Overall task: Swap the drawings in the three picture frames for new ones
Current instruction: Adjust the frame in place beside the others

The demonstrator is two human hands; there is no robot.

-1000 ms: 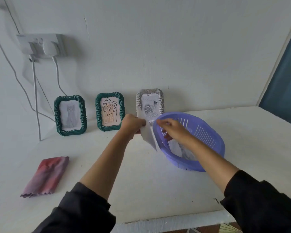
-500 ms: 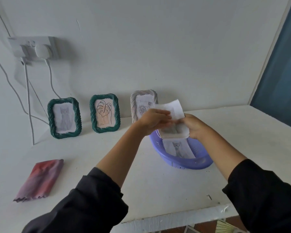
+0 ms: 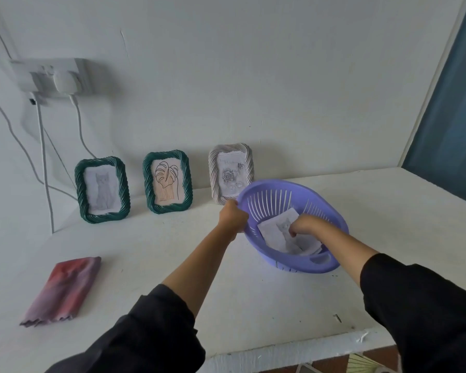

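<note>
My right hand [image 3: 303, 224] is down inside the purple basket [image 3: 331, 216], fingers curled and pinching the top sheet of the loose drawings [image 3: 273, 231] that lie on its floor. That sheet shows a grey cat; its long axis runs from the far left of the basket toward the near right, and it sits tilted, the far corner propped up against the slotted wall. More paper pokes out under it near the handle cut-out; how many sheets there are, I cannot tell.

My left hand [image 3: 233, 219] is closed over the basket's left rim, thumb side up, and the basket is tipped with its far rim raised, so the opening faces me.

Just behind the basket, partly hidden by its rim, the grey frame [image 3: 230, 170] stands upright against the wall with a rose drawing in it. To its left stands the middle green frame [image 3: 167, 184] with a leaf drawing, and further left the other green frame [image 3: 102, 191] with a seated cat. All three stand in portrait, leaning back slightly.

A folded red and purple cloth [image 3: 62, 290] lies well apart on the near left of the white table [image 3: 388, 224].
</note>
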